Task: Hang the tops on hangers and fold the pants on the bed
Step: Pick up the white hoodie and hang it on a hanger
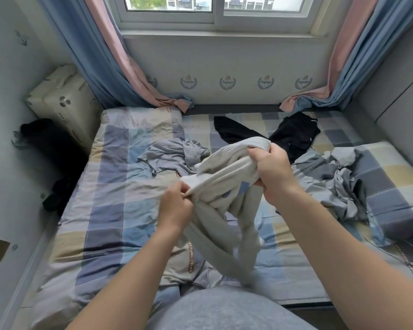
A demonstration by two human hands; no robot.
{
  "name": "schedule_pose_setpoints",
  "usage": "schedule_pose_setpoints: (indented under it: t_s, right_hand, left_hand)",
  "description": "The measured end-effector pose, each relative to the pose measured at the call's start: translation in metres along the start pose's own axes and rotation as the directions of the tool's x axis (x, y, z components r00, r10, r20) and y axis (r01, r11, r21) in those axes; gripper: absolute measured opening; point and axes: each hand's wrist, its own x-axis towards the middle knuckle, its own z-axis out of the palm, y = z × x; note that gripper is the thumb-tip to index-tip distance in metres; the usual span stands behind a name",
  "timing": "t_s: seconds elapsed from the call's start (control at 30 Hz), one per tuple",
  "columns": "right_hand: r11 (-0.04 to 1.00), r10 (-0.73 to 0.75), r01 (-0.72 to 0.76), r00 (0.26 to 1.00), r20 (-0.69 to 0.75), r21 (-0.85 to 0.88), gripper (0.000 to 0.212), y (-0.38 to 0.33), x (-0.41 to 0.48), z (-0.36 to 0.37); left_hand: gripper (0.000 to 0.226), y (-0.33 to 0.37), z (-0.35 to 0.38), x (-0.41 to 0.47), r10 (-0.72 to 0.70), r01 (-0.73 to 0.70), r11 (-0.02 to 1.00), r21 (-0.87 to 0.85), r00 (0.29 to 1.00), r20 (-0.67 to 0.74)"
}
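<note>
above one bed [110, 210], two hands [175, 206] [272, 172] grip one grey garment [224, 172].

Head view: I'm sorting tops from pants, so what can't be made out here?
In the head view:
Light grey garment: bunched between left hand and right hand, lower end blurred; top or pants unclear.
Black garment: crumpled, partly behind the grey one.
Dark heap beside bed: in shadow.

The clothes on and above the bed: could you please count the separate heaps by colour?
Light grey garment: 1
Blue-grey heaps: 2
Black heap: 1
Total: 4
</note>
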Motion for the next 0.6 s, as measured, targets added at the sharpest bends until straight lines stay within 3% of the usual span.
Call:
schedule_pose_setpoints:
  t_s: [0.13,0.2,0.3,0.4,0.47,0.53,0.6]
  right_hand:
    - [0.998,0.060,-0.061,0.998,0.029,0.025,0.019,0.010,0.001,0.004]
    - [0.993,0.087,-0.091,0.994,0.060,0.070,0.019,0.011,0.002,0.007]
    - [0.979,0.120,-0.136,0.986,0.113,0.151,0.018,0.010,0.002,0.012]
    - [0.961,0.135,-0.170,0.977,0.164,0.219,0.019,0.008,0.000,0.017]
    - [0.943,0.137,-0.185,0.973,0.186,0.275,0.021,0.007,-0.001,0.019]
    - [0.923,0.137,-0.200,0.969,0.207,0.328,0.022,0.005,-0.001,0.020]
    - [0.909,0.139,-0.215,0.964,0.227,0.357,0.024,0.004,-0.002,0.019]
  left_hand:
    - [0.018,-0.012,-0.029,0.022,0.036,0.022,0.977,0.210,0.961,-0.272]
    - [0.004,-0.012,-0.032,0.025,0.017,0.031,0.987,0.157,0.955,-0.295]
    - [0.029,-0.008,-0.020,0.010,-0.020,0.007,0.990,-0.140,0.995,-0.098]
    - [0.047,-0.009,-0.004,-0.020,0.108,-0.064,0.947,-0.316,0.986,0.124]
    - [0.053,-0.022,0.009,-0.031,0.149,-0.092,0.964,-0.251,0.964,0.219]
    - [0.068,-0.032,0.017,-0.031,0.126,-0.114,0.991,-0.064,0.964,0.234]
    - [0.052,-0.033,0.019,-0.026,0.114,-0.105,0.993,-0.053,0.966,0.232]
